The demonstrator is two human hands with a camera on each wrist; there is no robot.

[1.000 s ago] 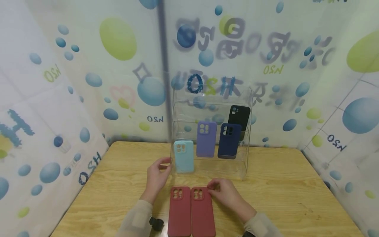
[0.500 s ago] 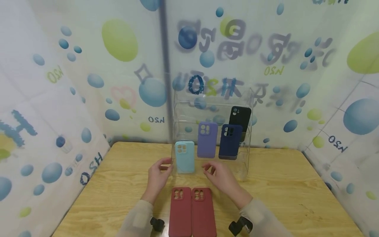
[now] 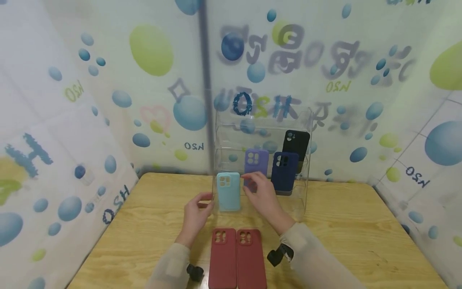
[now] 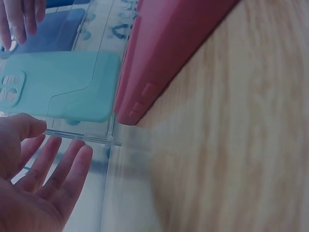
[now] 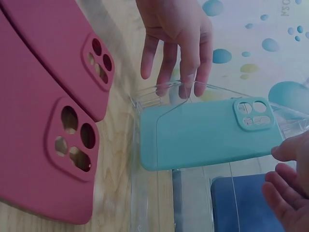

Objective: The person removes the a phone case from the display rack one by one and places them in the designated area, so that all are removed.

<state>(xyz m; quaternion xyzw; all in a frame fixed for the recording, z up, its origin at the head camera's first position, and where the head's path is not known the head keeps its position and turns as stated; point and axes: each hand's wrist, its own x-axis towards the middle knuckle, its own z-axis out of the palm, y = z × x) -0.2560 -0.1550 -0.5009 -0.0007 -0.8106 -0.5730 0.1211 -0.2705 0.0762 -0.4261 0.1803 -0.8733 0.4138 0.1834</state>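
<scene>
A light-blue phone case (image 3: 229,192) stands upright in the lowest tier of a clear acrylic display rack (image 3: 268,205). At the rack's left side my left hand (image 3: 196,214) rests against the edge of the side panel, fingers extended. My right hand (image 3: 262,194) is at the light-blue case's upper right corner. In the right wrist view its thumb tip (image 5: 277,150) meets that corner, and the other fingers are loosely bent below. Two dark-red phone cases, a left one (image 3: 222,261) and a right one (image 3: 251,261), lie side by side in front of the rack.
Behind my right hand stands a purple phone case (image 3: 256,157), partly hidden. A navy case (image 3: 285,174) and a black case (image 3: 302,140) are farther right on the rack. The wooden table (image 3: 350,233) meets a patterned wall covering (image 3: 155,92) at the back.
My right hand has moved from the right dark-red case up and forward to the light-blue case's upper corner. My left hand stays at the rack's left side.
</scene>
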